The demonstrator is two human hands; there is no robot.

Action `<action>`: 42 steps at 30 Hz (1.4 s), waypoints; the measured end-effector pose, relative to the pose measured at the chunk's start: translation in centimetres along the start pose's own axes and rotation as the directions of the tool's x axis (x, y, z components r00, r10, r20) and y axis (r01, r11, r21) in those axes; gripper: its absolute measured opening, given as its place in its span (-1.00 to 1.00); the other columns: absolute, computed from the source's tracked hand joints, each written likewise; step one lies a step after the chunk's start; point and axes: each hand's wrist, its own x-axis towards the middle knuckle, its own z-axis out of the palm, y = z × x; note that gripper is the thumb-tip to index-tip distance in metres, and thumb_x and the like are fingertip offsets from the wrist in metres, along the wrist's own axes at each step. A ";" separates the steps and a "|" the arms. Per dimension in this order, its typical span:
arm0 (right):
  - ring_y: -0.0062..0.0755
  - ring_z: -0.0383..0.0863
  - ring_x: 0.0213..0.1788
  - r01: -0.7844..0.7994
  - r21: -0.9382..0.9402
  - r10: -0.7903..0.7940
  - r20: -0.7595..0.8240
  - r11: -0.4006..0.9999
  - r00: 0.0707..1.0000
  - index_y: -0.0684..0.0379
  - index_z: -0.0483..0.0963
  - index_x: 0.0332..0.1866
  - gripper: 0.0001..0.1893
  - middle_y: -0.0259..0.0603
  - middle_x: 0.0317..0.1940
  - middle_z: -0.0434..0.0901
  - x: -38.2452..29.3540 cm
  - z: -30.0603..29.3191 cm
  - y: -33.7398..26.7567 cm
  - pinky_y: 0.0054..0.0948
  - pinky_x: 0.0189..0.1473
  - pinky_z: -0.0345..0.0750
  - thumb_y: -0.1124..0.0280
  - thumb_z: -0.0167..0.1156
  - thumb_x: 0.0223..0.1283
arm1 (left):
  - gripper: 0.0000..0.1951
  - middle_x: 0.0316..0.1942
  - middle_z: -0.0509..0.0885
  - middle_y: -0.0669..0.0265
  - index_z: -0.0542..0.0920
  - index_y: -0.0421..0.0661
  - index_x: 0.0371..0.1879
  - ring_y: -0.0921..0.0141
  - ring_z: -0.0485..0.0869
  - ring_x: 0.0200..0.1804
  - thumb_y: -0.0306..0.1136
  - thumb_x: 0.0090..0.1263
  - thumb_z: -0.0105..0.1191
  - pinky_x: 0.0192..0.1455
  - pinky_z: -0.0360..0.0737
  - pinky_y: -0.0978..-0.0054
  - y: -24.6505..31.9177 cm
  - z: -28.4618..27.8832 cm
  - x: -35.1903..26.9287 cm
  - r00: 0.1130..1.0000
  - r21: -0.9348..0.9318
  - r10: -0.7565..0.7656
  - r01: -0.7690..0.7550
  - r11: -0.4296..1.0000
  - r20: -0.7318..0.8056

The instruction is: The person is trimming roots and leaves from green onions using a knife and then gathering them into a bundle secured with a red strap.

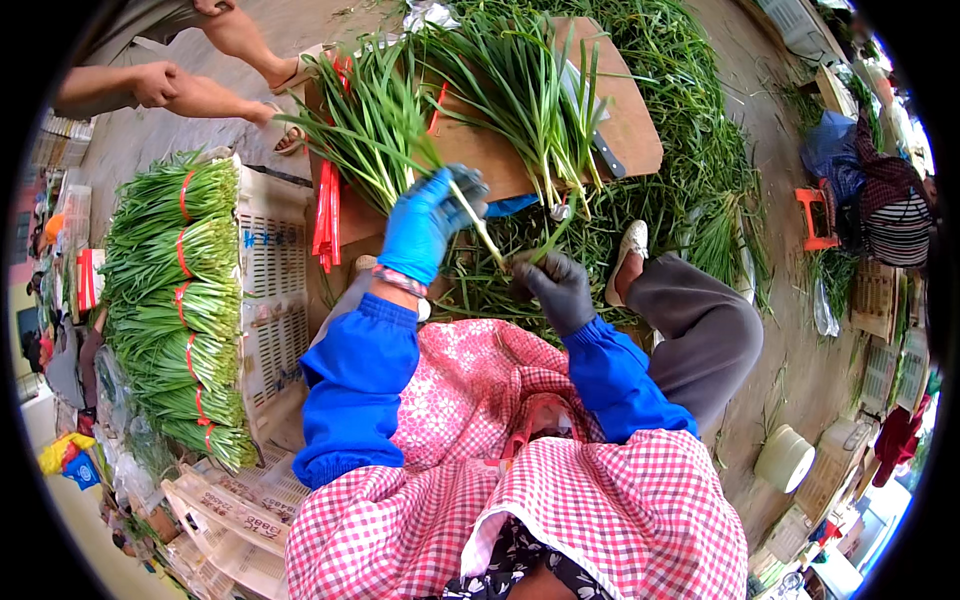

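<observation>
My left hand, in a blue glove with dark fingers, is closed round a green leafy stalk whose pale root end points down towards my right. At that root end is my right hand, in a dark glove, its fingers pinched on a thin green leaf. Beyond my hands stands a low wooden board. Loose leafy stalks lie on its left part, and another pile lies on its right. A knife with a black handle rests at the right, its blade partly under leaves.
Red tie strips hang at the board's left edge. Left of me, a plastic crate stands beside tied green bundles. Cut leaves cover the floor behind the board. A person's bare legs are at upper left; another person sits far right.
</observation>
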 end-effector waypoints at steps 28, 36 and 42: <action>-0.66 0.40 -0.65 0.081 -0.542 -0.172 -0.119 0.836 0.978 0.26 0.53 -0.39 -0.84 -0.37 -0.68 0.50 2.3 1.5 0.8 -0.59 -0.58 0.35 0.36 0.22 0.11 | -0.65 -0.19 0.59 0.30 0.47 -0.17 0.01 0.57 0.45 -0.47 -0.21 0.35 -0.06 -0.69 0.17 0.76 -1.4 -0.8 1.0 0.982 0.066 -0.180 0.183 0.981 -0.048; -0.60 0.48 -0.51 0.003 -0.173 -0.008 -0.027 0.985 1.000 0.25 0.52 -0.25 -0.75 -0.33 -0.52 0.56 2.5 0.9 0.5 -0.50 -0.45 0.41 0.26 0.20 0.13 | -0.68 -0.38 0.62 0.33 0.54 -0.18 -0.08 0.62 0.45 -0.52 -0.22 0.32 -0.03 -0.71 0.15 0.75 -0.9 -0.3 0.3 0.989 0.133 -0.141 0.146 0.980 -0.044; -0.57 0.56 -0.39 -0.064 0.032 0.065 -0.038 0.997 0.997 0.33 0.48 -0.19 -0.78 -0.25 -0.40 0.60 4.3 2.1 -0.5 -0.57 -0.28 0.52 0.38 0.12 0.20 | -0.75 -0.59 0.58 0.38 0.62 -0.16 -0.27 0.63 0.41 -0.64 -0.24 0.26 0.03 -0.71 0.15 0.74 -1.5 0.3 -0.2 0.991 0.336 -0.111 0.130 0.933 -0.077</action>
